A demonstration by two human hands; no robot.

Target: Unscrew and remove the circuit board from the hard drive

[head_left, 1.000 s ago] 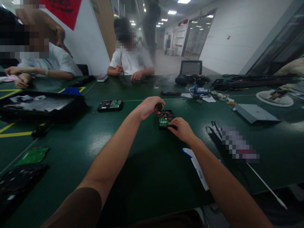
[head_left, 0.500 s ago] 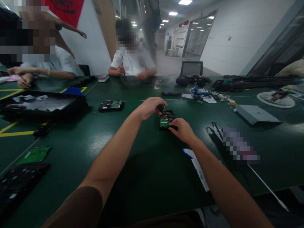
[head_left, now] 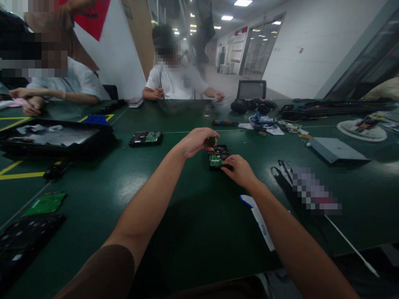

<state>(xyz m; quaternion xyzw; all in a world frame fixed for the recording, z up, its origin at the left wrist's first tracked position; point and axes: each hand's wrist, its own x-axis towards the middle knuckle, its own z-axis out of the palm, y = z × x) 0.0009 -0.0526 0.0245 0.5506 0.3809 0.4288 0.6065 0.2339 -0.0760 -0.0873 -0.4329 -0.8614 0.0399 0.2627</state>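
Dark green tabletop [head_left: 193, 216], glossy, smooth, with ceiling-light glare. Far left of the left hand: black tray [head_left: 93, 139], shallow, thick-rimmed, and nearer, a flat green circuit board [head_left: 45, 203]. Just left of that hand: lookalike drive [head_left: 144, 141], black slab, part green board.

Left hand [head_left: 199, 140]: fingers closed round a stubby dark handle [head_left: 212, 142], yellow on it, tip hidden. Hard drive [head_left: 215, 159] sits between the hands on the tabletop, dark body, green board on its near end. Right hand [head_left: 240, 168]: narrow pinch on a short black piece [head_left: 230, 167] at the drive's near right corner; can't tell if it's loose.

Advice: keep handle square to the drive, load straight down, brace drive with right fingertips, stay off the board.

Below right hand: flat white strip [head_left: 262, 226], blue-edged. Farther right: grey metal box [head_left: 338, 149], sharp-cornered.
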